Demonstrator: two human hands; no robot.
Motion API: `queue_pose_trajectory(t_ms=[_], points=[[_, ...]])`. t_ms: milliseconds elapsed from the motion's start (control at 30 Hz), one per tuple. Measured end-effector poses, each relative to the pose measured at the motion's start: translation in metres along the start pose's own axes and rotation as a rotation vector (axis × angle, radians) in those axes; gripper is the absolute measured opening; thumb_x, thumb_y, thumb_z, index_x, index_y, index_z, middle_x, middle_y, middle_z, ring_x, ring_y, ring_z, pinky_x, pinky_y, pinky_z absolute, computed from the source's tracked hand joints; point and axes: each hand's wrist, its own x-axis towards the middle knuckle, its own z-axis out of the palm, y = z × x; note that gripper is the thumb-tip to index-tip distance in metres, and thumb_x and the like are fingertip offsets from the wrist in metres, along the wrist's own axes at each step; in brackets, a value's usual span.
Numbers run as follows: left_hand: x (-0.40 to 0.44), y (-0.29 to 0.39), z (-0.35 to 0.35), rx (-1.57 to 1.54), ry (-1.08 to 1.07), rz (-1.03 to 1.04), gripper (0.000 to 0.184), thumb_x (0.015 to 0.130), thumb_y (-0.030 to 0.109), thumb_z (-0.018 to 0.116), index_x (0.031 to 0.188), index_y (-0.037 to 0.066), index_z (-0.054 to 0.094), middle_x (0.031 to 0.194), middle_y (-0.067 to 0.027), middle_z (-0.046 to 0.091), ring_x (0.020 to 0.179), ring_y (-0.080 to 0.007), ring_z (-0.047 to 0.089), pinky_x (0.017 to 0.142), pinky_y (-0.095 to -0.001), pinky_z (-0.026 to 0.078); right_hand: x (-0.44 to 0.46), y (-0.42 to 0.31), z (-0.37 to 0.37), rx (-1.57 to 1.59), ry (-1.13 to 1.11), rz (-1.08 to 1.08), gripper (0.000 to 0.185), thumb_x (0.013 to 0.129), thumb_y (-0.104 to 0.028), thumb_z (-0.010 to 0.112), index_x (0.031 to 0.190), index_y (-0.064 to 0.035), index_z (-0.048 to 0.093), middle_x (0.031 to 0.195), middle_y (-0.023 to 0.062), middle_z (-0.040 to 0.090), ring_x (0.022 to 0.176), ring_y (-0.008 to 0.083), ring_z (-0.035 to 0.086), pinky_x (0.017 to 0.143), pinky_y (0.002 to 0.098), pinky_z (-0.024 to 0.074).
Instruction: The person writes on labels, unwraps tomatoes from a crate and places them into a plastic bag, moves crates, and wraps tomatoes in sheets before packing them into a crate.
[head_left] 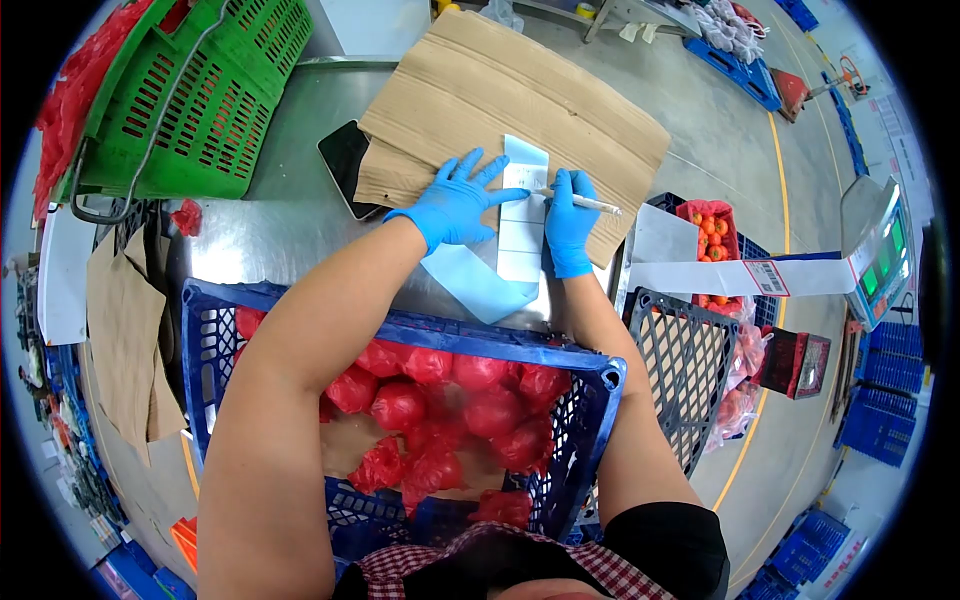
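My left hand (455, 203), in a blue glove, lies with its fingers spread on the cardboard, one fingertip on a strip of white labels (520, 235). My right hand (571, 222), also gloved in blue, is closed round a white pen (590, 202) whose tip is at the strip. The strip lies over brown cardboard (480, 90) and curls back as pale blue backing (468, 283) near the table's front edge. A dark phone (346, 168) sticks out from the cardboard's left side. Below my forearms a blue crate (470, 335) holds several red-wrapped round items (480, 372).
A green basket (205, 100) stands at the upper left of the metal table (300, 225). At the right are a scale display (884, 265), a black crate (685, 365) and a box of tomatoes (712, 235). Folded cardboard (125, 340) is at the left.
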Motion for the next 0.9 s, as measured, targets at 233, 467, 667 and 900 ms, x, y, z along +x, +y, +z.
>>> queue_pose_trajectory(t_ms=[233, 467, 667, 900], points=[[0.000, 0.000, -0.001, -0.032, -0.004, -0.013, 0.067, 0.076, 0.038, 0.062, 0.136, 0.041, 0.033, 0.151, -0.0035, 0.009, 0.138, -0.0335, 0.006, 0.110, -0.0481, 0.007, 0.000, -0.006, 0.003, -0.157, -0.007, -0.101, 0.022, 0.086, -0.013, 0.055, 0.068, -0.0007, 0.053, 0.056, 0.0077, 0.052, 0.049, 0.0133, 0.046, 0.046, 0.0307, 0.0358], [-0.001, 0.001, -0.005, -0.028, -0.021, -0.011, 0.068, 0.076, 0.038, 0.063, 0.136, 0.041, 0.033, 0.151, -0.0027, 0.009, 0.138, -0.0332, 0.006, 0.110, -0.0484, 0.007, 0.000, -0.006, 0.002, -0.222, -0.024, -0.135, 0.021, 0.085, -0.011, 0.054, 0.067, -0.0009, 0.053, 0.058, 0.0126, 0.055, 0.049, 0.0184, 0.051, 0.046, 0.0329, 0.0377], [-0.001, 0.000, -0.002, -0.033, -0.003, -0.009, 0.068, 0.075, 0.038, 0.064, 0.136, 0.040, 0.034, 0.151, -0.0027, 0.009, 0.138, -0.0330, 0.007, 0.110, -0.0483, 0.007, 0.000, -0.003, 0.004, -0.235, 0.057, -0.120, 0.024, 0.085, -0.010, 0.054, 0.063, -0.0013, 0.050, 0.053, 0.0109, 0.049, 0.046, 0.0178, 0.046, 0.045, 0.0332, 0.0351], [0.000, -0.001, -0.001, -0.023, -0.005, -0.006, 0.068, 0.075, 0.038, 0.064, 0.136, 0.040, 0.034, 0.151, -0.0027, 0.009, 0.138, -0.0336, 0.007, 0.110, -0.0485, 0.008, 0.000, -0.001, 0.002, -0.234, 0.065, -0.115, 0.025, 0.086, -0.011, 0.053, 0.063, -0.0019, 0.047, 0.054, 0.0076, 0.048, 0.047, 0.0128, 0.043, 0.044, 0.0311, 0.0344]])
